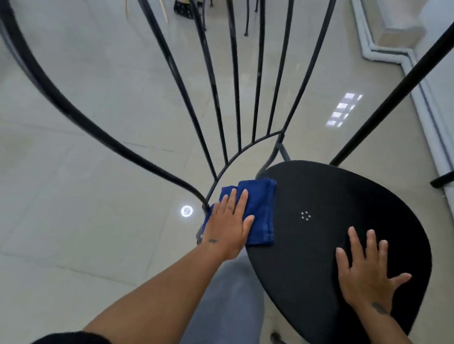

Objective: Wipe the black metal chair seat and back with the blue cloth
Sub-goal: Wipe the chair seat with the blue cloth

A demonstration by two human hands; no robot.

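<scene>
The black metal chair stands close below me, its rounded seat (325,205) at centre right. Its back (226,91) of thin curved black rods fans up and to the left. A folded blue cloth (261,209) lies at the seat's left edge, near the foot of the back rods. My left hand (229,225) presses flat on the cloth, fingers spread over its left half. My right hand (366,270) rests palm down on the bare right part of the seat, fingers apart, holding nothing.
Pale glossy floor tiles (87,162) surround the chair. Black legs of other furniture (404,84) cross the upper right. A white wall base (389,57) runs along the right. My grey trouser leg (232,306) is under the seat's near edge.
</scene>
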